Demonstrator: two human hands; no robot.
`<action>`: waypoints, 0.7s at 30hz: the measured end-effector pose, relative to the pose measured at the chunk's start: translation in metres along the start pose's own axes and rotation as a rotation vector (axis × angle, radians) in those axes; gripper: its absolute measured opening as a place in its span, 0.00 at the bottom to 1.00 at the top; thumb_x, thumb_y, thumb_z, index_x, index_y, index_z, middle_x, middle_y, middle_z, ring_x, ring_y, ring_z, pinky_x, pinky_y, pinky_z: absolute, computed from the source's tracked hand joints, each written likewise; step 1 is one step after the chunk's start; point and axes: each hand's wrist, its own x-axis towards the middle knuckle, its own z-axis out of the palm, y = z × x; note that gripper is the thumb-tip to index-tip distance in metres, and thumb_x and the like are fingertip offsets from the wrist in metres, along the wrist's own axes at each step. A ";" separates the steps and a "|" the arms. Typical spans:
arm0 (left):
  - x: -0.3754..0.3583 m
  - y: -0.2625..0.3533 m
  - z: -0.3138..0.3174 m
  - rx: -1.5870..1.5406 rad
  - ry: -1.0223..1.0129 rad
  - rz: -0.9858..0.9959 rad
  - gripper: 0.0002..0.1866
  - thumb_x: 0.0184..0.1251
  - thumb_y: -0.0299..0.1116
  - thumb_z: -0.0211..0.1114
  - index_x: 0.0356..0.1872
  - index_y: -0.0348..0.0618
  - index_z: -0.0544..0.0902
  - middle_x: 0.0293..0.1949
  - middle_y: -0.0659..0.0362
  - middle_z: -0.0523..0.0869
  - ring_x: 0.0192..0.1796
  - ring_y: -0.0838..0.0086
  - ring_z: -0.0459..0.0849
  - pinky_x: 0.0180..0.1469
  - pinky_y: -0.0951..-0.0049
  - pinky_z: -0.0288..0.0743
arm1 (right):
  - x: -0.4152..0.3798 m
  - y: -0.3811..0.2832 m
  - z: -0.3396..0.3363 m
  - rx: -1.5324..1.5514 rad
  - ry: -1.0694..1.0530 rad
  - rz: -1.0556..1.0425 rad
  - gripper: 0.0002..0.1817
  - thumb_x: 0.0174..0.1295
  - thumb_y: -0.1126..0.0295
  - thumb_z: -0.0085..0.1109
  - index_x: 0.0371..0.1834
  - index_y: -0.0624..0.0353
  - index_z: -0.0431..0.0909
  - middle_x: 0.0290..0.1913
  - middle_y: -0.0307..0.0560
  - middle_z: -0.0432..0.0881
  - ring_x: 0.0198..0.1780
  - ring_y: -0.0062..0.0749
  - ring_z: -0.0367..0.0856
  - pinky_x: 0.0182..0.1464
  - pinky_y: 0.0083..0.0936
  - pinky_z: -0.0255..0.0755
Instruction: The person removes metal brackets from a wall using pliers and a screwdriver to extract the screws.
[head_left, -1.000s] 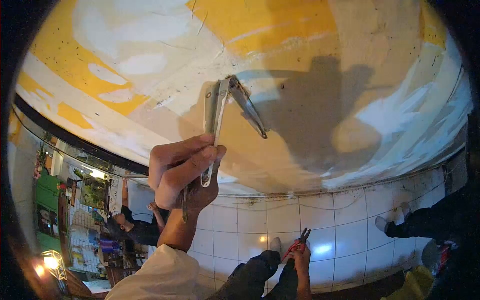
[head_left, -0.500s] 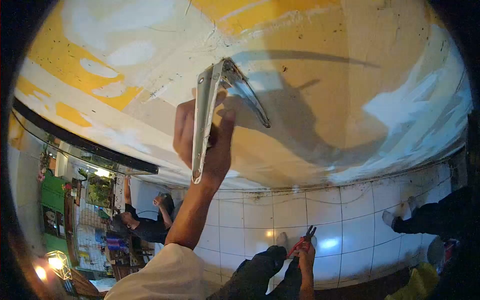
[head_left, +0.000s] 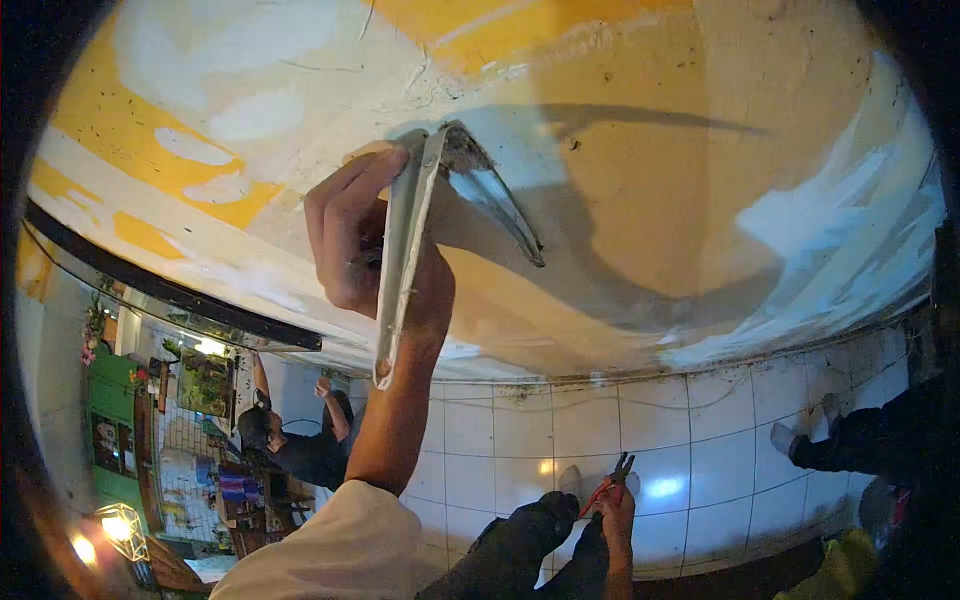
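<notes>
My left hand [head_left: 375,235] is raised against the painted wall [head_left: 650,200], its fingers curled at a pale folding metal bracket [head_left: 405,240]. The fingertips press on the bracket's upper left side, and one long arm of it crosses in front of the palm. The bracket's shorter arm [head_left: 495,205] slants down to the right, its joint end near the wall. Low in the view, my right hand [head_left: 617,508] is closed round pliers [head_left: 608,488] with red handles, the dark jaws pointing up above the tiled floor.
A dark-edged shelf [head_left: 170,290] juts out at the left. Beyond it, another person [head_left: 300,450] in dark clothes has an arm raised. A person's dark-clothed leg [head_left: 860,435] is at the right. A lit lamp [head_left: 120,525] is at lower left, and white floor tiles [head_left: 720,430] lie below.
My left hand has shifted left along the bracket, its fingertips now at the bracket's left side. The bracket's long arm hangs slightly lower. My right hand still holds the pliers.
</notes>
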 end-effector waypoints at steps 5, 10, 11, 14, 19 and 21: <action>0.022 -0.002 -0.006 0.003 -0.096 0.159 0.05 0.61 0.26 0.68 0.38 0.38 0.86 0.38 0.54 0.84 0.30 0.80 0.77 0.24 0.84 0.65 | 0.003 -0.029 0.015 -0.198 -0.041 -0.047 0.22 0.55 0.73 0.60 0.55 0.61 0.75 0.42 0.38 0.77 0.42 0.28 0.79 0.45 0.26 0.76; 0.025 0.022 -0.021 0.156 -0.224 -0.116 0.05 0.60 0.23 0.68 0.37 0.39 0.87 0.37 0.55 0.83 0.24 0.80 0.71 0.26 0.85 0.65 | -0.001 -0.071 0.058 -0.056 -0.135 -0.225 0.16 0.59 0.80 0.52 0.51 0.60 0.70 0.35 0.42 0.73 0.28 0.28 0.75 0.33 0.28 0.78; 0.018 0.018 -0.025 0.131 -0.232 -0.149 0.12 0.59 0.25 0.70 0.44 0.39 0.81 0.32 0.62 0.78 0.24 0.82 0.68 0.25 0.85 0.61 | -0.003 -0.081 0.068 -0.079 -0.118 -0.235 0.17 0.58 0.81 0.52 0.51 0.60 0.70 0.36 0.43 0.73 0.29 0.28 0.75 0.34 0.29 0.78; -0.026 0.043 -0.041 -0.067 -0.320 -0.572 0.14 0.69 0.42 0.62 0.46 0.45 0.75 0.26 0.66 0.74 0.22 0.86 0.66 0.24 0.86 0.58 | -0.002 -0.095 0.090 -0.067 -0.112 -0.352 0.18 0.56 0.82 0.50 0.52 0.61 0.69 0.37 0.43 0.73 0.29 0.29 0.75 0.34 0.28 0.77; -0.111 0.076 -0.052 -0.541 -0.625 -1.554 0.23 0.73 0.60 0.48 0.40 0.49 0.70 0.23 0.66 0.69 0.22 0.81 0.66 0.24 0.79 0.60 | -0.002 -0.118 0.095 -0.476 -0.071 -0.451 0.18 0.58 0.80 0.48 0.53 0.62 0.67 0.36 0.44 0.75 0.31 0.29 0.75 0.34 0.26 0.73; -0.126 0.089 -0.053 -0.740 -0.682 -1.666 0.20 0.75 0.56 0.51 0.39 0.48 0.70 0.26 0.65 0.70 0.24 0.79 0.69 0.26 0.78 0.62 | -0.016 -0.156 0.106 -0.723 -0.057 -0.510 0.16 0.62 0.78 0.50 0.54 0.61 0.66 0.39 0.44 0.78 0.33 0.26 0.75 0.33 0.23 0.72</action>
